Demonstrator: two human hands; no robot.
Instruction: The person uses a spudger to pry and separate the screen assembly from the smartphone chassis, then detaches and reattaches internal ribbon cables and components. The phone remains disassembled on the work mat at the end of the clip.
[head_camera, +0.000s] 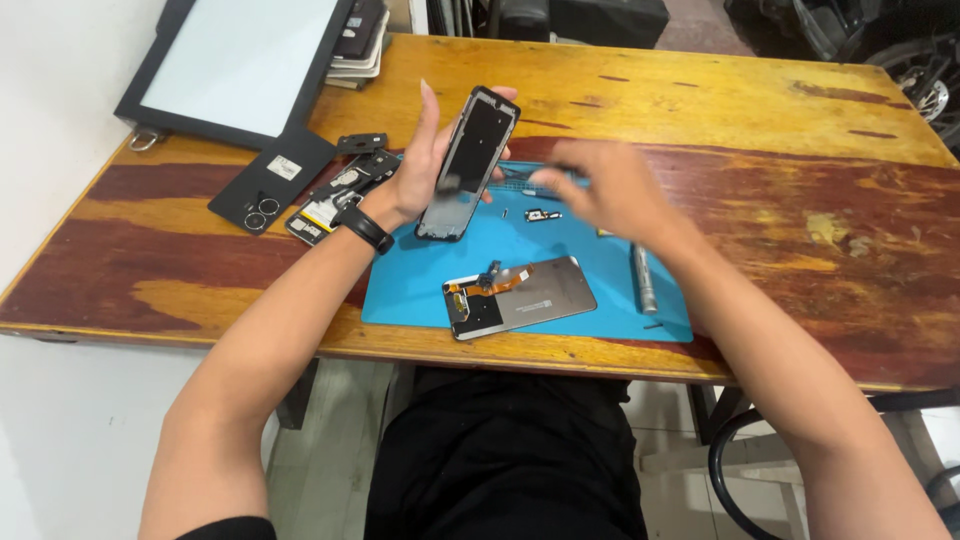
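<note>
a flat black phone frame is held upright in the left hand, above the smooth blue mat on the glossy wooden counter. the right hand is blurred over the mat; its grip cannot be told.

Person, seated: bare forearms; black band-style watch on left wrist; black short sleeve edge at 7 o'clock; black trousers at 6 o'clock.
</note>
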